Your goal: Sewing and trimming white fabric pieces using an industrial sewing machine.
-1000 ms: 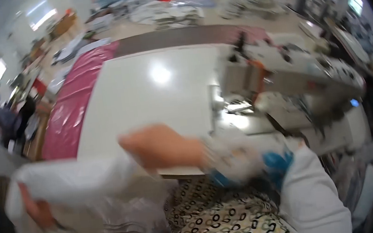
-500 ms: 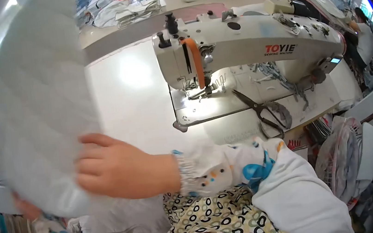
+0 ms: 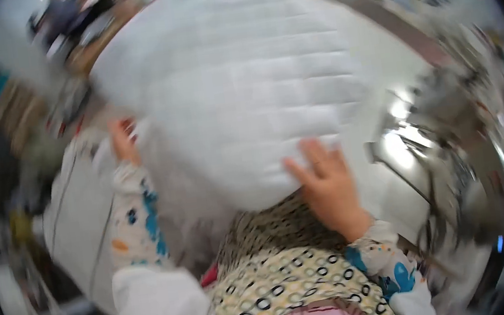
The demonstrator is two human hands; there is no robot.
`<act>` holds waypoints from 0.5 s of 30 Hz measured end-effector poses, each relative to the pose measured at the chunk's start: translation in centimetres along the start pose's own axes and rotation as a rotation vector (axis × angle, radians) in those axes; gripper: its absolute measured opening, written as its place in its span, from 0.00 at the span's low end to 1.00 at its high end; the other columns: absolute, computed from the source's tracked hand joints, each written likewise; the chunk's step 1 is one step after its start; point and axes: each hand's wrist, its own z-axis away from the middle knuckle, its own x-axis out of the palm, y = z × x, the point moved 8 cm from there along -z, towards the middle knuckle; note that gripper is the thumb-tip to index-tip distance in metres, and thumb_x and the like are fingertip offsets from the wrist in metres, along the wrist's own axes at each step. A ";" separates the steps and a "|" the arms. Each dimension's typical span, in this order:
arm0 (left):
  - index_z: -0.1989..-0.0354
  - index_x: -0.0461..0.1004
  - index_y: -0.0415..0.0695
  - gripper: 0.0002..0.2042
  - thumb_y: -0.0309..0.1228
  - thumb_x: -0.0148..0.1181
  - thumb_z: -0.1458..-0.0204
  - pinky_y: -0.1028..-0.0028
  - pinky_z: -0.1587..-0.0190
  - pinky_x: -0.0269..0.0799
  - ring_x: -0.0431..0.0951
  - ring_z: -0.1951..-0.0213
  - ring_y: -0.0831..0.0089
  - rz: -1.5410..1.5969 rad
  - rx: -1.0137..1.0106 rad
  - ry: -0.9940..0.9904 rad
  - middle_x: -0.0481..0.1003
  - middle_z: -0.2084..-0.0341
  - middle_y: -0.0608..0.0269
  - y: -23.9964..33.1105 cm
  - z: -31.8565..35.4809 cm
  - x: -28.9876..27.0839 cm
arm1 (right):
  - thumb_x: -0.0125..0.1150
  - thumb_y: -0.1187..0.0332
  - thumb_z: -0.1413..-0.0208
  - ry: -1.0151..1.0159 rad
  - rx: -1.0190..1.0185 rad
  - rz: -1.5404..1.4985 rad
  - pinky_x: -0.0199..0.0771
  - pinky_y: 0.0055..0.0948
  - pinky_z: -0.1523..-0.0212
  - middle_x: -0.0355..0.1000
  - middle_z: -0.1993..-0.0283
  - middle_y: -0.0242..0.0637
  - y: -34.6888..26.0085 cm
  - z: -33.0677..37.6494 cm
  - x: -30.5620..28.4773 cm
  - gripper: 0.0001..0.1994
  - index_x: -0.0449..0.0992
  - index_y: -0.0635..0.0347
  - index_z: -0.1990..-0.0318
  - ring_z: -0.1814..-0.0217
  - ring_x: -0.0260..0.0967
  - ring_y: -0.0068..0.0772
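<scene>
A large white quilted fabric piece [image 3: 237, 90] with a rounded outline lies spread over the table in front of me. On its near right part rests my right hand [image 3: 330, 189], fingers apart and stretched forward, holding nothing. At the piece's left edge is my left hand [image 3: 124, 141]; its fingers look bent, but blur hides whether they grip anything. Below the quilted piece, greyish-white fabric [image 3: 184, 172] hangs between my left forearm and the patterned apron [image 3: 279, 274].
At the right stands the sewing machine [image 3: 446, 102], smeared by motion, with its lamp lit. The white tabletop [image 3: 381, 78] shows beside the quilted piece. Left of my arm is a white surface [image 3: 77, 217] with dark lines. Blurred piles of cloth [image 3: 84, 20] lie farther back.
The quilted piece has gone from raised at the left to lying flat before me. My right hand has opened on it. The view has swung left, so the sewing machine sits farther right.
</scene>
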 end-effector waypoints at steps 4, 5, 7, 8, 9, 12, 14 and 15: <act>0.59 0.79 0.43 0.16 0.42 0.53 0.39 0.60 0.54 0.72 0.79 0.58 0.59 -0.780 -0.102 0.163 0.81 0.62 0.55 -5.6 9.4 -14.8 | 0.56 0.81 0.49 -0.076 -0.043 0.210 0.49 0.54 0.26 0.58 0.27 0.45 -1.8 -1.8 0.6 0.32 0.72 0.39 0.36 0.24 0.53 0.50; 0.60 0.80 0.43 0.14 0.39 0.53 0.40 0.58 0.53 0.73 0.79 0.57 0.56 -1.053 -0.128 0.027 0.81 0.63 0.52 -6.5 11.7 -17.9 | 0.54 0.82 0.49 -0.058 -0.043 0.221 0.48 0.53 0.26 0.57 0.26 0.44 -2.0 -2.0 0.4 0.32 0.72 0.40 0.35 0.23 0.52 0.49; 0.61 0.81 0.43 0.12 0.35 0.54 0.41 0.57 0.51 0.73 0.79 0.57 0.53 -1.325 -0.187 -0.126 0.80 0.64 0.50 -8.3 15.7 -23.4 | 0.55 0.80 0.48 -0.104 -0.061 0.228 0.47 0.53 0.25 0.58 0.27 0.43 -2.1 -2.0 0.6 0.31 0.72 0.39 0.36 0.24 0.52 0.49; 0.60 0.82 0.45 0.11 0.34 0.54 0.42 0.55 0.51 0.73 0.79 0.55 0.52 -1.471 -0.270 -0.291 0.80 0.63 0.51 -10.0 17.8 -25.5 | 0.55 0.79 0.47 -0.104 -0.042 0.246 0.46 0.53 0.25 0.59 0.27 0.43 -1.8 -1.9 0.6 0.30 0.72 0.39 0.36 0.24 0.53 0.49; 0.60 0.83 0.47 0.10 0.33 0.55 0.42 0.54 0.52 0.73 0.78 0.54 0.50 -1.603 -0.332 -0.447 0.80 0.61 0.52 -11.5 19.7 -27.0 | 0.55 0.79 0.47 -0.123 -0.065 0.234 0.46 0.53 0.25 0.59 0.27 0.43 -1.8 -1.7 0.8 0.30 0.72 0.39 0.36 0.24 0.53 0.49; 0.55 0.82 0.50 0.12 0.31 0.56 0.44 0.55 0.51 0.74 0.78 0.52 0.54 -1.564 -0.223 -0.706 0.80 0.59 0.53 -17.1 24.6 -25.5 | 0.55 0.82 0.50 -0.131 -0.034 0.291 0.48 0.54 0.25 0.58 0.27 0.43 -1.3 -1.4 0.9 0.32 0.73 0.42 0.36 0.23 0.52 0.48; 0.49 0.78 0.48 0.15 0.28 0.55 0.46 0.55 0.50 0.73 0.78 0.51 0.54 -1.587 -0.363 -0.750 0.79 0.56 0.53 -23.2 27.0 -23.6 | 0.54 0.82 0.50 -0.123 -0.055 0.275 0.49 0.54 0.25 0.58 0.27 0.43 -1.5 -1.5 0.9 0.32 0.73 0.42 0.36 0.23 0.52 0.49; 0.46 0.75 0.47 0.19 0.26 0.55 0.48 0.54 0.50 0.72 0.77 0.50 0.52 -1.618 -0.478 -0.675 0.79 0.54 0.52 -25.9 27.9 -23.2 | 0.54 0.83 0.51 -0.120 -0.042 0.277 0.49 0.55 0.26 0.58 0.27 0.44 -1.5 -1.6 0.9 0.32 0.73 0.43 0.36 0.23 0.52 0.49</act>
